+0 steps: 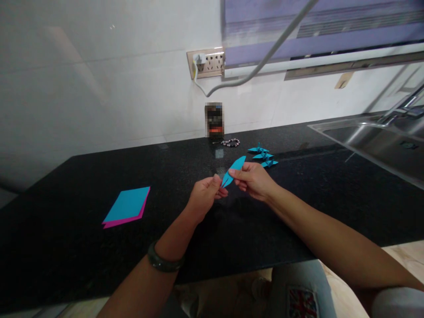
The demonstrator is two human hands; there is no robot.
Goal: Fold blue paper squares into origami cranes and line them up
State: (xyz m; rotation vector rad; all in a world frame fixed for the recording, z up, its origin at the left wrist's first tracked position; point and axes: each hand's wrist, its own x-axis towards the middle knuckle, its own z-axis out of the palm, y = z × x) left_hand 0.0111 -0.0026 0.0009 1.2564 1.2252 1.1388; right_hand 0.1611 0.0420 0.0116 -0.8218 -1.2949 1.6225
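Nearest the camera, we find two bare forearms (pixel 318 229), entering from the lower edge. One dark bangle (pixel 162 264) encircles the left wrist.

We locate one folded blue paper (pixel 239 166) above the counter, between the two hands. It is a narrow diamond, tilted, with one slit running in from its lower end. The right hand (pixel 255 180) pinches it between thumb and fingers near its middle. The left hand (pixel 204 196) has its thumb and fingers drawn close together at the slit end; we cannot tell whether they grip the paper.

Beyond the right hand, we count three blue paper cranes (pixel 263 156), set in a short row on the black counter (pixel 82 190). Near them lies one beaded bracelet (pixel 230 145), and just beside it, at the wall, stands one pixelated object (pixel 214 120).

Well to the left of the hands, we note one paper stack: a blue sheet (pixel 129 203) on top, magenta paper (pixel 126 221) showing beneath. We cannot count its sheets.

On the wall, we identify one socket panel (pixel 209 64) with one white plug (pixel 199 58) inserted and one grey cable (pixel 300 18) rising rightward. At far right sits one sink (pixel 391 152) with one faucet (pixel 400 108).
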